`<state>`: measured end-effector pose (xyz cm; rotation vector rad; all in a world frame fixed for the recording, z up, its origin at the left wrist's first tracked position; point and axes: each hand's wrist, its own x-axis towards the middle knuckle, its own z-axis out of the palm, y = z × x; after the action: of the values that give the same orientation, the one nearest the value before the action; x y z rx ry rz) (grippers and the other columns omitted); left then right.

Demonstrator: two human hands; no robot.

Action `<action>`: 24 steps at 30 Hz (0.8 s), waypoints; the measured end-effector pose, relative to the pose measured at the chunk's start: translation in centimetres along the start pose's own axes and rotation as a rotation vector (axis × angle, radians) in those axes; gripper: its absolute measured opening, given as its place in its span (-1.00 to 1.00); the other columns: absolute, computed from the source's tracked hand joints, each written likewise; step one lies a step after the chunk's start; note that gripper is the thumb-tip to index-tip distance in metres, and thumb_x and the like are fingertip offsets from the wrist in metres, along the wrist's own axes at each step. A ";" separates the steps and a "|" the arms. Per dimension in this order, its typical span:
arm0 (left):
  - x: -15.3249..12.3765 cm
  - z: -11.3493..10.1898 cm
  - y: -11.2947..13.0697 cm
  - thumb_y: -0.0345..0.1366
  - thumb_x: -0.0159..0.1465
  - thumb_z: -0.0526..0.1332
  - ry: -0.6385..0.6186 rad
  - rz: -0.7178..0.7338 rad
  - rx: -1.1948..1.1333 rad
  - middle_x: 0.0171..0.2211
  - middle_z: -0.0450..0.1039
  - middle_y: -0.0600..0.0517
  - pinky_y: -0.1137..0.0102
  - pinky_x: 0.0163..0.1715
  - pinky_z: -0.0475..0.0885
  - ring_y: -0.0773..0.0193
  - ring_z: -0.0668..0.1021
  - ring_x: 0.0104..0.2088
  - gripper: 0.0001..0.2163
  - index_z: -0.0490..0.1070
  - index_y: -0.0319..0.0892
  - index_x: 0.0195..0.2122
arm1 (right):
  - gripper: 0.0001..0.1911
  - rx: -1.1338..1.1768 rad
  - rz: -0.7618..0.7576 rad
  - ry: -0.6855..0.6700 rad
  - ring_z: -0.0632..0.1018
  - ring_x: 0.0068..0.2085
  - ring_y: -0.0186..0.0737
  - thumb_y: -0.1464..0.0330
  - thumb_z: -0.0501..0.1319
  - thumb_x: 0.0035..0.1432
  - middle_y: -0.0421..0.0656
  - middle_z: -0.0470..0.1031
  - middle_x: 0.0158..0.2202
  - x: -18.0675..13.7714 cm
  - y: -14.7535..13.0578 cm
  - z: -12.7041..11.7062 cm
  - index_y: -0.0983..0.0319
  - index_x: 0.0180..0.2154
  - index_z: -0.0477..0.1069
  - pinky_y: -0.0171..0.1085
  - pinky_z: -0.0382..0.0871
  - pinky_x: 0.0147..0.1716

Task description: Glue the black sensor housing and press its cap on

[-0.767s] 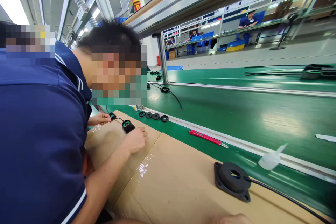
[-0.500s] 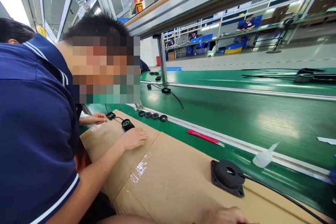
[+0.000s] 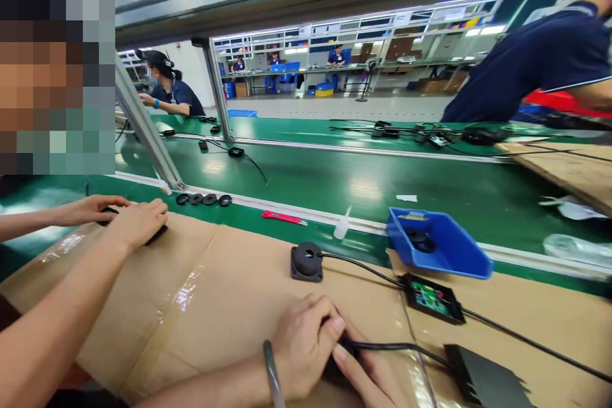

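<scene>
My left hand [image 3: 303, 344] lies at the bottom centre on the cardboard mat [image 3: 224, 293], fingers curled over a small black part [image 3: 340, 352] with a black cable running off to the right. The fingers of my right hand [image 3: 373, 377] come in from the bottom edge and press against the same part from below; the rest of that hand is out of view. Just beyond stands a round black part on a square base [image 3: 306, 261], wired to a green circuit board in a black tray [image 3: 433, 298].
A co-worker at the left has both hands [image 3: 136, 223] on a black part. A blue bin [image 3: 454, 254], white bottle [image 3: 342, 224], red knife [image 3: 283, 217] and black rings [image 3: 203, 199] sit by the green conveyor [image 3: 382, 185]. A black flat piece [image 3: 482, 382] lies at the lower right.
The view has swung to the right, so the blue bin and circuit board now show. My hands have come into view on the small black part. The co-worker's hands now cover their part.
</scene>
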<state>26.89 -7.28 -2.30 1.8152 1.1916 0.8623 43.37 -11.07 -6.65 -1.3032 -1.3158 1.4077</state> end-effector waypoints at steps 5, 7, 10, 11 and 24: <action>0.1 -0.2 0.3 -0.03 0.45 -0.09 -0.017 -0.013 -0.055 -0.38 0.40 0.02 0.37 -0.32 0.29 0.23 0.44 -0.36 -0.62 0.31 -0.14 -0.36 | -0.33 0.082 0.047 -0.009 0.29 0.34 0.04 -0.06 0.25 0.18 -0.05 0.42 0.23 0.1 0.0 0.7 0.16 0.20 0.41 0.01 0.14 0.34; 0.1 -0.1 0.3 -0.02 0.46 -0.10 -0.021 -0.016 -0.071 -0.38 0.40 0.03 0.38 -0.30 0.29 0.24 0.44 -0.37 -0.61 0.32 -0.14 -0.35 | -0.30 0.095 0.042 -0.034 0.28 0.34 0.03 -0.09 0.24 0.18 -0.05 0.38 0.25 0.2 -0.5 0.7 0.17 0.21 0.39 0.01 0.10 0.35; 0.1 -0.1 0.2 -0.01 0.47 -0.10 -0.028 -0.021 -0.091 -0.38 0.41 0.03 0.37 -0.28 0.30 0.23 0.44 -0.35 -0.60 0.35 -0.15 -0.33 | -0.22 0.088 0.034 -0.069 0.24 0.36 0.04 -0.16 0.20 0.16 -0.04 0.35 0.27 0.3 -1.7 0.7 0.18 0.23 0.37 0.02 0.02 0.37; 0.1 -0.1 0.2 -0.01 0.47 -0.10 -0.032 -0.022 -0.097 -0.37 0.41 0.03 0.37 -0.26 0.31 0.23 0.44 -0.35 -0.59 0.36 -0.15 -0.32 | -0.20 0.076 0.030 -0.081 0.22 0.37 0.04 -0.19 0.18 0.15 -0.03 0.35 0.28 0.3 -2.0 0.7 0.18 0.24 0.36 0.04 -0.01 0.38; 0.4 -0.2 0.7 -0.10 0.48 -0.10 -0.055 -0.073 -0.110 -0.35 0.46 0.03 0.36 -0.24 0.32 0.22 0.47 -0.32 -0.63 0.36 -0.15 -0.34 | -0.15 0.130 0.077 -0.058 0.17 0.38 0.10 -0.23 0.25 0.04 -0.04 0.26 0.32 0.1 -2.2 1.1 0.13 0.23 0.37 0.10 -0.07 0.39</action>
<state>27.11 -7.02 -1.54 1.6867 1.1461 0.8148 42.08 -10.84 -4.59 -1.2457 -1.2012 1.5684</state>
